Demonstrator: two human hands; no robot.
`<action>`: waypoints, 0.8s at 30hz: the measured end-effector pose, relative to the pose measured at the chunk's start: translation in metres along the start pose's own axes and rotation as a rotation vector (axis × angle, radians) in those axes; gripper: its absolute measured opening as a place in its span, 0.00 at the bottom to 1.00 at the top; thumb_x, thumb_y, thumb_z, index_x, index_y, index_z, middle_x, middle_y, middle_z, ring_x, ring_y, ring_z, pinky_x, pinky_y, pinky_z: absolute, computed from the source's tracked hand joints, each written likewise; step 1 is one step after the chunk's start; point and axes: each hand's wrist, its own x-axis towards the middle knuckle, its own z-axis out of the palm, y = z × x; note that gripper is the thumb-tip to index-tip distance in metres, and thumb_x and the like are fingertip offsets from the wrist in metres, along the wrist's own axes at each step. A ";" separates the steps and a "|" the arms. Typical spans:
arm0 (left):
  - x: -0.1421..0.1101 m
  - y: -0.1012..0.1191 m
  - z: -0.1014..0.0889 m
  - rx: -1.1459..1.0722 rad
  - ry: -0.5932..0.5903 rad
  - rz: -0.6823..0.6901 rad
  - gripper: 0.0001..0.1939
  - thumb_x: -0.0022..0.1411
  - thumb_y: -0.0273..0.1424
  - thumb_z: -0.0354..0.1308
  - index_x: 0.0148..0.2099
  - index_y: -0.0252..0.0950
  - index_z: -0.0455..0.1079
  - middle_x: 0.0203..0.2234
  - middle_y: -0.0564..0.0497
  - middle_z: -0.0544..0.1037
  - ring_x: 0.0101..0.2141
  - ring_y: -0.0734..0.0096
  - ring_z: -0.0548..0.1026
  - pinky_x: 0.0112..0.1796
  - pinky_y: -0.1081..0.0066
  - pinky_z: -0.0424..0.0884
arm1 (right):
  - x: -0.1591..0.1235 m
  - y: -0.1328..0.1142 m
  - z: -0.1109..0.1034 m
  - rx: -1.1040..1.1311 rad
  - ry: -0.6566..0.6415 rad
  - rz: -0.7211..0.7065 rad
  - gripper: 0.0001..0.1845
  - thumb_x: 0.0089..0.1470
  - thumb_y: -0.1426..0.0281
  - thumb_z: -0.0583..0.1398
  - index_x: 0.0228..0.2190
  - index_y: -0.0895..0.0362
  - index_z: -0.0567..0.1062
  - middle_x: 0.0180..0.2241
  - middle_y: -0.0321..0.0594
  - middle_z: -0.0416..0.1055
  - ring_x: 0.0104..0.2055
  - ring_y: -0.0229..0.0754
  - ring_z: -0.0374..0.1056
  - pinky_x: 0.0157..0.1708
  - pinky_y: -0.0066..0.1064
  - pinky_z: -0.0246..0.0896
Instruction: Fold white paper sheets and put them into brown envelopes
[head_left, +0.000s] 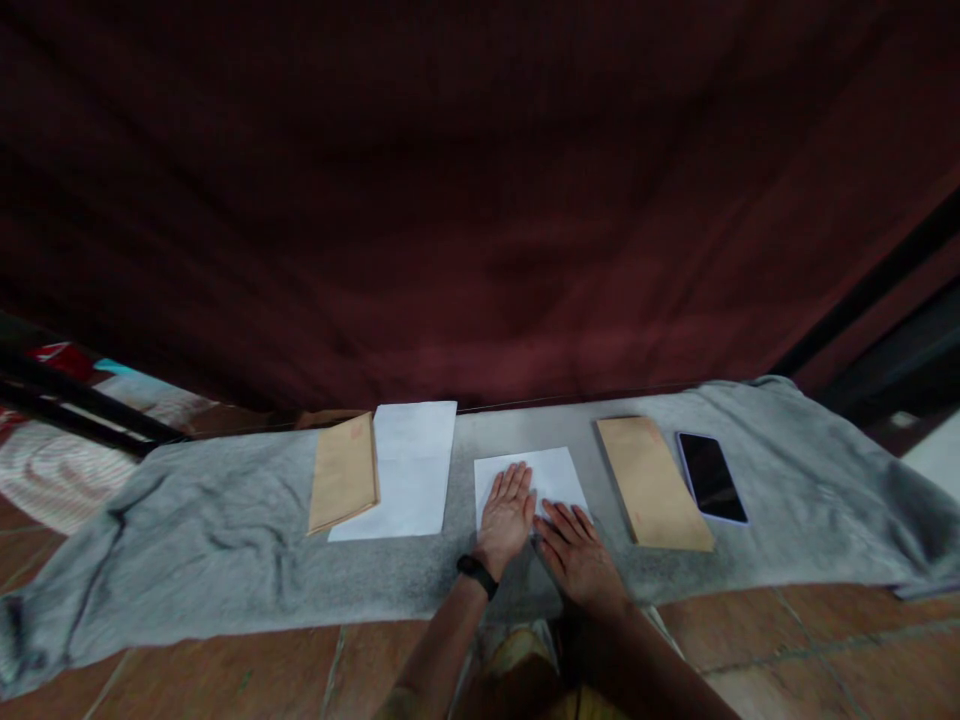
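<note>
A white sheet of paper [551, 470], apparently folded, lies flat on the grey cloth in front of me. My left hand [508, 508], with a black band on its wrist, rests palm down on the sheet's left part, fingers stretched out. Beside it, my right hand [577, 550] lies flat over the lower right edge of the paper, fingers slightly spread. The thumbs are close together. Both palms hide the lower part of the sheet. Neither hand grips anything.
Left of my hands, brown envelopes [343, 475] partly cover larger white sheets [416, 465]. A stack of brown envelopes [652, 485] and a phone [712, 478] lie to the right. The grey cloth [225, 540] covers the narrow surface; a dark red curtain [480, 250] hangs behind.
</note>
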 end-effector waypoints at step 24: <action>-0.024 0.010 -0.010 -0.020 -0.042 0.023 0.27 0.75 0.37 0.38 0.71 0.34 0.53 0.69 0.46 0.58 0.70 0.62 0.51 0.67 0.52 0.52 | -0.001 0.004 -0.002 0.064 -0.048 0.001 0.20 0.66 0.69 0.52 0.55 0.51 0.75 0.62 0.41 0.68 0.64 0.47 0.62 0.67 0.48 0.49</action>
